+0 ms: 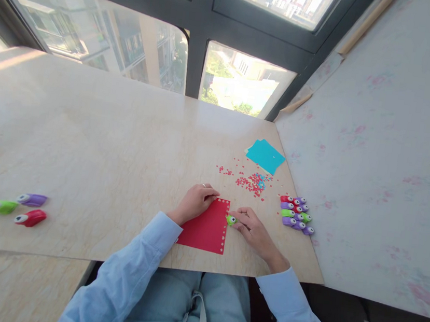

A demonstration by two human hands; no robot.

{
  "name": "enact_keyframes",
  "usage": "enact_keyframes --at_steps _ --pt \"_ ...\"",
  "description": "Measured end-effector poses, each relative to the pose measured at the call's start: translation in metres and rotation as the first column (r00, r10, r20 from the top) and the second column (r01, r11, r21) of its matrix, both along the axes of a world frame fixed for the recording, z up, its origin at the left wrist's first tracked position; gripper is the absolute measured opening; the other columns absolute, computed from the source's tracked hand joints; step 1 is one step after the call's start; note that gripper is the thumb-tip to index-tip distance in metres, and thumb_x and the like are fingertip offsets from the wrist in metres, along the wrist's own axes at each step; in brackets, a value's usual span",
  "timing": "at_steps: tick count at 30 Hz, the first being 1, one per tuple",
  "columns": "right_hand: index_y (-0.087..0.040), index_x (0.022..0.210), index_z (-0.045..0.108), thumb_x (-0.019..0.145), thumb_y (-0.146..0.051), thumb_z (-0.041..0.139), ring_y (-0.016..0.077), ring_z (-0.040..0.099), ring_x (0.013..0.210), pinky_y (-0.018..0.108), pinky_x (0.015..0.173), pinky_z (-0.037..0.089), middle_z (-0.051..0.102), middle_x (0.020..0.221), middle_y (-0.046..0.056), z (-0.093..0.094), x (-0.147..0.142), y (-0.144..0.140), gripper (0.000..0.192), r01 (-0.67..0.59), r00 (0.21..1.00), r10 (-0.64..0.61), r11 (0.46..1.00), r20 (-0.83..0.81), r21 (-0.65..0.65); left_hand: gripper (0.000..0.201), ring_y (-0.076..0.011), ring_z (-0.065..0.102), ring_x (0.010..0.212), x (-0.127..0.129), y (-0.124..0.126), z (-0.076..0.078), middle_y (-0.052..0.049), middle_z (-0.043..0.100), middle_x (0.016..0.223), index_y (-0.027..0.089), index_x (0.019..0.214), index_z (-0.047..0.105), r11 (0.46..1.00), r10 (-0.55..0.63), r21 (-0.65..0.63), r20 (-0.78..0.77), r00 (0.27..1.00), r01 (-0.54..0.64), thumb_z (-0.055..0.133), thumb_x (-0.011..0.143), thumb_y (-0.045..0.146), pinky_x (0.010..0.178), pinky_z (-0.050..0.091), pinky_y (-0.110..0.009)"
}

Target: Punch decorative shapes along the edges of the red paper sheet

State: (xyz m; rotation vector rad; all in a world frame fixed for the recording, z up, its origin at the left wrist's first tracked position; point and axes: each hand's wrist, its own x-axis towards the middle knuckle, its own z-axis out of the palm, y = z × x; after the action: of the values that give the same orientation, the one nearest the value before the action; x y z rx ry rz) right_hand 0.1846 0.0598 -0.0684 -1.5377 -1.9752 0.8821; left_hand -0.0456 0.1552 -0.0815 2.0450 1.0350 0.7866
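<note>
Red card (206,229) lies flat near the front edge of a pale marble table (95,146), with a row of small punched holes along its right and top margins. The left hand (195,202) rests on the card's upper left corner, fingers curled down and pressing it to the table. The right hand (252,228) pinches a small green paper punch (231,219) between thumb and fingertips; the punch sits at the card's right edge, about a third of the way down.

Just beyond the hands, tiny red and blue punched bits (250,181) are scattered on the marble, and a few sheets of turquoise card (265,155) lie behind them. To the right, a tight cluster of red, purple and green punches (295,214) sits near the table's edge. Far to the left, three more punches (18,207), green, purple and red, lie well apart from the rest.
</note>
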Motion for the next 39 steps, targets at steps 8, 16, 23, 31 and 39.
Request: enact_keyframes --at_steps 8,16,23,31,39 --pt "-0.027 0.12 0.07 0.092 -0.026 0.056 0.017 0.06 0.099 0.031 0.093 0.051 0.058 0.106 0.006 0.005 -0.001 -0.002 0.031 -0.027 0.999 0.025 0.999 -0.042 -0.035 0.025 -0.0147 0.065 0.085 0.0 0.0 0.0 -0.007 0.073 0.094 0.017 0.097 0.075 1.0 -0.007 0.007 0.005 1.0 0.007 0.053 0.087 0.011 0.082 0.052 -0.029" --pt "-0.024 0.122 0.068 0.092 -0.035 0.059 0.015 0.059 0.084 0.028 0.077 0.052 0.06 0.102 0.006 -0.004 -0.007 -0.005 0.034 0.122 0.987 -0.125 0.992 -0.103 -0.03 0.021 -0.0161 0.064 0.089 0.001 -0.005 0.004 -0.007 0.072 0.096 0.019 0.101 0.074 0.999 -0.001 0.052 -0.024 1.0 0.002 0.056 0.09 0.022 0.086 0.051 -0.031" --pt "-0.022 0.123 0.067 0.091 -0.038 0.06 0.0144 0.059 0.08 0.028 0.074 0.051 0.06 0.102 0.006 -0.008 -0.008 -0.005 0.036 0.156 0.98 -0.157 0.988 -0.121 -0.017 0.034 -0.0235 0.062 0.107 0.004 -0.009 0.0 -0.009 0.067 0.114 0.021 0.12 0.067 0.991 -0.007 0.132 -0.173 0.985 0.03 0.065 0.086 0.029 0.098 0.048 -0.042" --pt "-0.019 0.117 0.07 0.09 -0.041 0.061 0.0136 0.057 0.072 0.029 0.074 0.051 0.061 0.097 0.006 -0.013 -0.016 -0.005 0.035 0.266 0.961 -0.259 0.961 -0.099 0.074 0.024 -0.0205 0.064 0.1 0.005 -0.007 -0.001 -0.007 0.07 0.107 0.021 0.112 0.07 0.995 0.009 0.105 -0.12 0.993 0.004 0.062 0.089 0.024 0.095 0.048 -0.038" --pt "-0.02 0.117 0.071 0.089 -0.042 0.064 0.0127 0.057 0.072 0.027 0.07 0.051 0.061 0.098 0.005 -0.019 -0.017 -0.005 0.036 0.289 0.954 -0.277 0.953 -0.116 0.095 0.021 -0.02 0.064 0.097 0.005 -0.006 0.001 -0.007 0.072 0.103 0.019 0.106 0.072 0.995 0.001 0.095 -0.079 0.997 0.007 0.061 0.089 0.021 0.092 0.049 -0.037"
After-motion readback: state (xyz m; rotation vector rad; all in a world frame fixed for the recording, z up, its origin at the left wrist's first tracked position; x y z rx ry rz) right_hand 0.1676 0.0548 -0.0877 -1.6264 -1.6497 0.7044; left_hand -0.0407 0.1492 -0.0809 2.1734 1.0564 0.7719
